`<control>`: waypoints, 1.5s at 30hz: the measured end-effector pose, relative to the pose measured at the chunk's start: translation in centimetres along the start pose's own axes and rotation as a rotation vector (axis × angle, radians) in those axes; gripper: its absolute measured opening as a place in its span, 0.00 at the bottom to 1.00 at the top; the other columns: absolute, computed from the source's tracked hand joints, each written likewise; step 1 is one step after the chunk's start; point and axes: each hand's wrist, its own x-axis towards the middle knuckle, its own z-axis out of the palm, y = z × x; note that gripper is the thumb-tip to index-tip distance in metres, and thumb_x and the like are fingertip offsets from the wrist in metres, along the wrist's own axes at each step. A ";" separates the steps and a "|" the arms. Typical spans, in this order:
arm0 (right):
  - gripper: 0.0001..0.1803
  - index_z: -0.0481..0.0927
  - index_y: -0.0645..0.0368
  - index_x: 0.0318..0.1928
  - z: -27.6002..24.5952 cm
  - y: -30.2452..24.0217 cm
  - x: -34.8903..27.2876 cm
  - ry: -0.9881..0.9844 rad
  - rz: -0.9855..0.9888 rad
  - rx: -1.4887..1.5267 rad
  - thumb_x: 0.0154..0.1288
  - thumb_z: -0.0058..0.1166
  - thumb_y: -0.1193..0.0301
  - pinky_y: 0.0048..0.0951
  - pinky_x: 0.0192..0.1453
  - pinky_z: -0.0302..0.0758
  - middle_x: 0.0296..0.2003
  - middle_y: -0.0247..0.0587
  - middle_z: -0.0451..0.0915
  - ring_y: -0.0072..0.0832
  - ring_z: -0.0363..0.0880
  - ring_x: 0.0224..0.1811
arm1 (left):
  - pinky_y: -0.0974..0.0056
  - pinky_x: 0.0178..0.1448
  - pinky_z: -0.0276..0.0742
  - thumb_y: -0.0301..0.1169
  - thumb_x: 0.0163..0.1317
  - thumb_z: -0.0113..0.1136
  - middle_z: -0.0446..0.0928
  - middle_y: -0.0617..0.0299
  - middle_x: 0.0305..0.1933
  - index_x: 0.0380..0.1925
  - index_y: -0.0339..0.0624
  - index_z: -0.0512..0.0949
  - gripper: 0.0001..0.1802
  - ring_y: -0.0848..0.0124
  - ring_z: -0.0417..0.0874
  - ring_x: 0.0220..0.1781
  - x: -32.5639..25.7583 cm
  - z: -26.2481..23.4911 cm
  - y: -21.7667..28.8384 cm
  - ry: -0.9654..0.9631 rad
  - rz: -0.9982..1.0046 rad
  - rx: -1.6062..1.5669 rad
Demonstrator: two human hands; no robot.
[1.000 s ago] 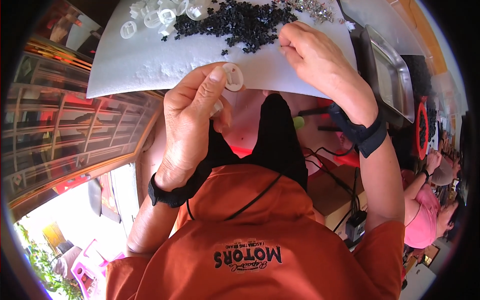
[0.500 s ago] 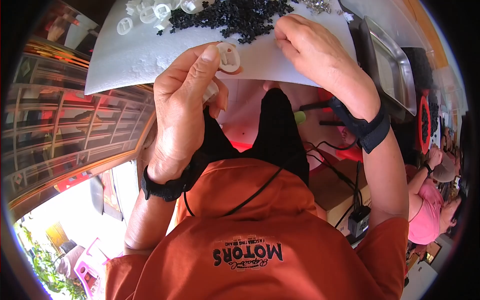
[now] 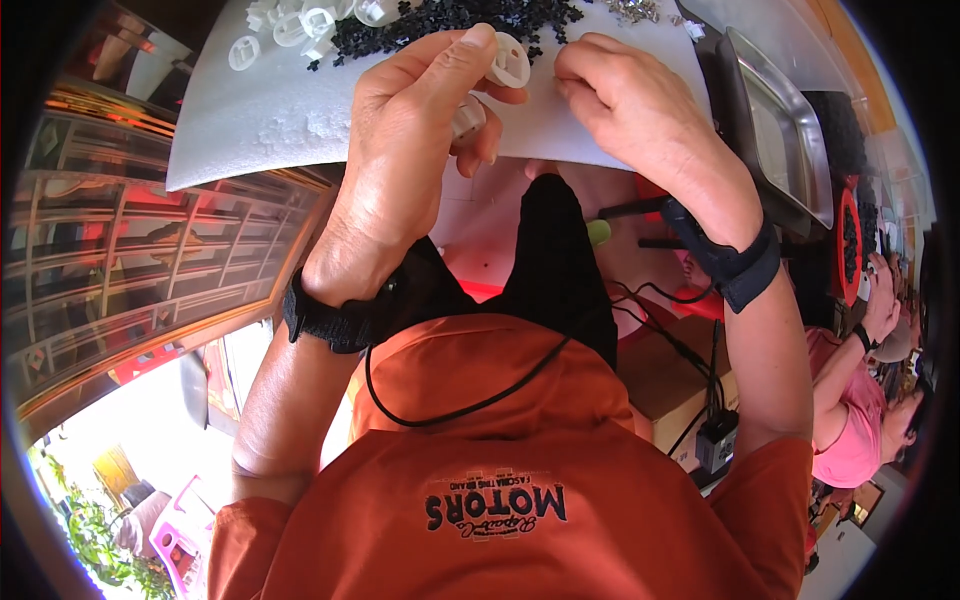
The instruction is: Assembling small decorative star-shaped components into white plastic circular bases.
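By the left hand [image 3: 400,150], a smooth white plastic ring [image 3: 508,62]; beneath, a matt foam-like white board [image 3: 270,110]; beyond the right hand [image 3: 640,105], a shiny metal tray [image 3: 775,140].

single head-worn fisheye, looking steeply down, close over hands

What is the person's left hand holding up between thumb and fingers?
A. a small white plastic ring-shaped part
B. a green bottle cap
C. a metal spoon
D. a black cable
A: the left hand pinches a small white plastic ring-shaped part at its fingertips, just above the white board, while the right hand reaches in beside it.
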 end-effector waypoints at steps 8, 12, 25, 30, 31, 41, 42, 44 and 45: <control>0.09 0.78 0.64 0.34 -3.3 -2.4 -1.2 -0.032 0.326 0.901 0.64 0.55 0.70 0.20 0.25 0.62 0.21 0.24 0.71 0.13 0.66 0.23 | 0.73 0.17 0.57 0.46 0.69 0.45 0.74 0.61 0.23 0.32 0.35 0.76 0.23 0.77 0.68 0.15 -0.8 0.8 0.1 -0.052 -0.196 -0.072; 0.07 0.79 0.61 0.35 -3.5 -3.0 -1.9 -0.067 0.424 1.179 0.66 0.54 0.70 0.14 0.21 0.55 0.22 0.22 0.72 0.07 0.59 0.20 | 0.73 0.16 0.59 0.46 0.68 0.48 0.74 0.62 0.20 0.28 0.37 0.76 0.22 0.77 0.69 0.14 -1.1 1.0 0.4 -0.106 -0.255 -0.160; 0.04 0.75 0.64 0.34 -3.0 -4.7 -2.0 0.040 0.184 1.153 0.66 0.52 0.76 0.16 0.33 0.69 0.27 0.27 0.72 0.12 0.70 0.29 | 0.73 0.13 0.54 0.47 0.69 0.45 0.73 0.60 0.20 0.30 0.38 0.74 0.22 0.75 0.67 0.12 -1.7 1.3 0.4 -0.161 -0.368 -0.207; 0.01 0.75 0.66 0.34 -2.6 -4.4 -1.7 0.210 -0.107 0.701 0.64 0.51 0.80 0.19 0.32 0.68 0.29 0.35 0.72 0.18 0.70 0.28 | 0.74 0.14 0.54 0.46 0.71 0.42 0.72 0.60 0.21 0.34 0.37 0.73 0.22 0.75 0.67 0.12 -1.8 1.0 0.4 -0.207 -0.379 -0.240; 0.01 0.75 0.66 0.34 -2.5 -4.4 -1.7 0.250 -0.207 0.577 0.63 0.50 0.82 0.20 0.31 0.67 0.29 0.37 0.71 0.21 0.71 0.27 | 0.73 0.14 0.55 0.46 0.70 0.44 0.73 0.60 0.20 0.31 0.38 0.74 0.22 0.75 0.67 0.12 -1.8 1.0 0.6 -0.196 -0.398 -0.259; 0.07 0.69 0.61 0.42 -3.2 -4.2 -1.9 -0.116 0.132 1.234 0.67 0.52 0.74 0.16 0.31 0.68 0.30 0.27 0.70 0.12 0.67 0.26 | 0.73 0.12 0.54 0.48 0.69 0.48 0.72 0.63 0.19 0.26 0.38 0.75 0.23 0.77 0.68 0.12 -1.5 0.8 0.5 -0.300 -0.359 -0.272; 0.07 0.70 0.60 0.41 -3.7 -3.7 -1.9 -0.163 0.204 1.226 0.67 0.53 0.73 0.14 0.28 0.65 0.30 0.26 0.69 0.11 0.64 0.24 | 0.73 0.12 0.54 0.48 0.69 0.48 0.72 0.63 0.19 0.26 0.38 0.75 0.23 0.77 0.68 0.12 -1.6 0.9 0.6 -0.299 -0.363 -0.272; 0.07 0.70 0.59 0.40 -4.0 -3.5 -1.8 -0.209 0.277 1.218 0.67 0.54 0.71 0.12 0.25 0.61 0.29 0.26 0.68 0.09 0.62 0.23 | 0.73 0.12 0.54 0.48 0.69 0.48 0.72 0.63 0.19 0.26 0.38 0.75 0.24 0.77 0.67 0.12 -1.5 1.1 0.8 -0.297 -0.326 -0.242; 0.08 0.70 0.58 0.39 -3.9 -3.7 -1.7 -0.204 0.300 1.257 0.66 0.54 0.70 0.11 0.24 0.58 0.29 0.25 0.68 0.08 0.60 0.23 | 0.73 0.12 0.54 0.48 0.69 0.48 0.72 0.63 0.19 0.26 0.38 0.75 0.24 0.77 0.67 0.12 -1.5 1.1 0.7 -0.296 -0.328 -0.241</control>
